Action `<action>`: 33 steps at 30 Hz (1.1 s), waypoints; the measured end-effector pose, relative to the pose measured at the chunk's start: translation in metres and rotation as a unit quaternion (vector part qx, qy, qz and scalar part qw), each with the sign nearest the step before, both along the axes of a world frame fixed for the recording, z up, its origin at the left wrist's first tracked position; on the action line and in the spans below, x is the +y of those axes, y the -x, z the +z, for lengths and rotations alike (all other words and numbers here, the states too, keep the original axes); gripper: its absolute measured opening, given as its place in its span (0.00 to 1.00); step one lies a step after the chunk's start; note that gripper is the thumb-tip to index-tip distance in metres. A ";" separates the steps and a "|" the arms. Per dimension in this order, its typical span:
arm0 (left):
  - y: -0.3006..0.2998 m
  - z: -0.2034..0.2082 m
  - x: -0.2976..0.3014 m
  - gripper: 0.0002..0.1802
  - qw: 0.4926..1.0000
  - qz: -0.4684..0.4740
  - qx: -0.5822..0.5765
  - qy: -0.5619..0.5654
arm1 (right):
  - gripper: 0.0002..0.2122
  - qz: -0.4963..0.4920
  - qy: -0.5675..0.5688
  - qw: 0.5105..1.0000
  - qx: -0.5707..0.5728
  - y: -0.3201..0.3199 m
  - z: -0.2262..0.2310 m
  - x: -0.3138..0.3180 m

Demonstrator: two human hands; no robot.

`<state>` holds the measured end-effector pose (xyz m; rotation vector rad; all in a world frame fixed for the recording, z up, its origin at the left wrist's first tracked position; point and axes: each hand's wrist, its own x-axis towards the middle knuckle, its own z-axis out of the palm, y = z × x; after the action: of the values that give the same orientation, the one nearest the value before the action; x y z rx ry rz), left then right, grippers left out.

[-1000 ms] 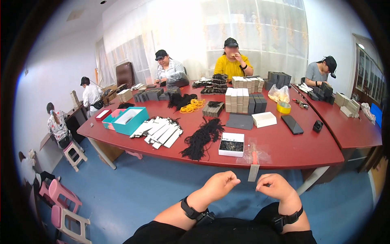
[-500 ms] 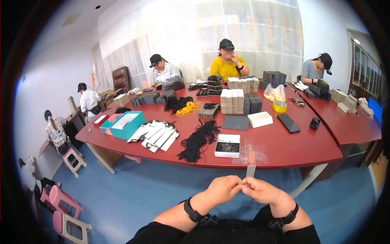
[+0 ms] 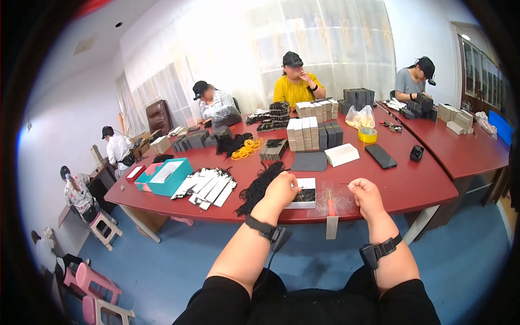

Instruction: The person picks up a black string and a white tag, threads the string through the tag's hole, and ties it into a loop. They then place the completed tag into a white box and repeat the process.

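Observation:
My left hand (image 3: 283,190) is over the left side of a small white box (image 3: 301,205) of fine black bits (image 3: 308,195). Its fingers are bent together; whatever they pinch is too small to make out. To the right, my right hand (image 3: 367,198) is raised by the table's front edge, finger and thumb pressed together, and any thing between them cannot be made out. Between the hands, a grey card strip (image 3: 332,228) hangs at the edge below an orange-red stick-like piece (image 3: 331,207) on clear plastic film (image 3: 345,205). Black cords (image 3: 254,195) lie in a bundle beside my left hand.
White strips (image 3: 208,187) and a teal box (image 3: 169,176) lie left. Behind are a grey sheet (image 3: 309,162), a white block (image 3: 342,155), a phone (image 3: 381,156), yellow tape (image 3: 367,135) and stacked card pieces (image 3: 303,135). Several other people sit around the tables.
My hands were together over the card strip in front of the table. They have parted: the left went forward to the white box, the right forward and to the right.

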<state>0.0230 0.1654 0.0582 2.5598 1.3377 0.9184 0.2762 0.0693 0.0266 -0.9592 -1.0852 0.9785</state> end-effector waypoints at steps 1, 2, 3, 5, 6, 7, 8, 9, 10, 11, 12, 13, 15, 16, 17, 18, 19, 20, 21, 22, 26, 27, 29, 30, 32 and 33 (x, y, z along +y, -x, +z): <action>-0.002 0.002 0.005 0.12 0.996 0.001 0.043 0.074 | 0.02 0.011 0.010 1.000 -0.001 -0.002 0.000 0.001; -0.004 0.001 0.006 0.12 0.996 0.002 0.042 0.075 | 0.02 0.011 0.011 1.000 -0.003 -0.001 -0.002 0.003; -0.006 -0.001 0.006 0.12 0.994 -0.014 0.073 0.079 | 0.01 0.023 -0.005 1.000 -0.016 0.001 -0.004 0.004; -0.007 -0.005 0.008 0.12 0.991 -0.033 0.110 0.070 | 0.01 0.035 -0.019 0.999 -0.030 0.005 -0.005 0.005; -0.007 -0.006 0.009 0.12 0.991 -0.033 0.108 0.071 | 0.01 0.037 -0.010 0.999 -0.021 0.007 -0.003 0.003; -0.007 -0.007 0.010 0.11 0.990 -0.021 0.114 0.082 | 0.01 0.038 -0.002 0.999 -0.013 0.006 -0.001 0.002; -0.007 -0.007 0.011 0.10 0.988 -0.009 0.120 0.094 | 0.01 0.037 -0.002 0.999 -0.016 0.005 -0.001 0.002; -0.008 -0.007 0.011 0.10 0.989 -0.010 0.118 0.093 | 0.01 0.036 0.001 0.999 -0.014 0.004 -0.001 0.001; -0.008 -0.006 0.009 0.09 0.990 -0.011 0.107 0.089 | 0.01 0.036 0.005 0.999 -0.012 0.004 -0.001 0.001; -0.008 -0.007 0.008 0.08 0.992 -0.012 0.097 0.085 | 0.01 0.036 0.006 0.999 -0.013 0.004 -0.001 0.000; -0.008 -0.008 0.008 0.08 0.992 -0.011 0.095 0.085 | 0.01 0.036 0.001 0.999 -0.013 0.004 0.000 -0.001; -0.007 -0.009 0.009 0.08 0.994 -0.013 0.085 0.071 | 0.01 0.036 -0.003 0.999 -0.013 0.004 0.001 -0.001; -0.006 -0.008 0.009 0.08 0.996 -0.014 0.073 0.057 | 0.01 0.036 0.000 0.999 -0.022 0.004 0.001 0.000; -0.006 -0.003 0.005 0.08 0.994 -0.006 0.070 0.079 | 0.01 0.035 0.002 0.999 -0.030 0.004 0.001 0.001; -0.005 0.001 0.002 0.08 0.993 0.002 0.067 0.102 | 0.01 0.036 0.002 0.999 -0.030 0.004 0.000 0.001; -0.004 0.001 -0.001 0.08 0.993 0.003 0.067 0.101 | 0.02 0.035 0.003 0.999 -0.032 0.003 -0.001 0.000; -0.005 0.000 -0.003 0.08 0.995 0.000 0.043 0.093 | 0.02 0.032 0.004 0.999 -0.034 0.002 0.000 0.000; -0.005 -0.001 -0.005 0.08 0.996 -0.004 0.018 0.084 | 0.02 0.031 0.002 0.999 -0.035 0.003 -0.001 0.000; -0.005 -0.003 -0.006 0.08 0.996 -0.005 0.018 0.082 | 0.02 0.022 -0.013 0.999 -0.040 0.005 -0.002 0.000; -0.003 -0.007 -0.007 0.07 0.998 -0.001 -0.001 0.055 | 0.02 0.014 -0.027 0.999 -0.045 0.007 -0.004 0.001; -0.001 -0.014 -0.014 0.06 0.997 -0.003 -0.076 -0.027 | 0.02 0.013 -0.024 0.998 -0.059 0.008 -0.008 0.002; 0.000 -0.014 -0.016 0.06 0.997 -0.002 -0.076 -0.026 | 0.02 0.004 -0.026 0.997 -0.074 0.009 -0.009 0.001; -0.001 -0.014 -0.028 0.04 0.979 -0.013 -0.191 -0.068 | 0.02 -0.006 -0.020 0.996 -0.087 0.012 -0.008 -0.004; -0.002 -0.013 -0.034 0.04 0.980 -0.013 -0.190 -0.062 | 0.02 -0.018 -0.005 0.994 -0.112 0.013 -0.004 -0.006; -0.005 -0.010 -0.056 0.04 0.958 -0.028 -0.285 -0.026 | 0.03 -0.058 -0.047 0.984 -0.159 0.012 -0.008 -0.005; -0.008 -0.004 -0.066 0.04 0.948 -0.048 -0.313 -0.008 | 0.03 -0.075 -0.066 0.986 -0.131 0.011 -0.012 -0.005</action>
<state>0.0315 0.0999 0.0540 2.0334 0.9997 1.5442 0.2657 0.0638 0.0144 -1.0632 -1.2595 0.6602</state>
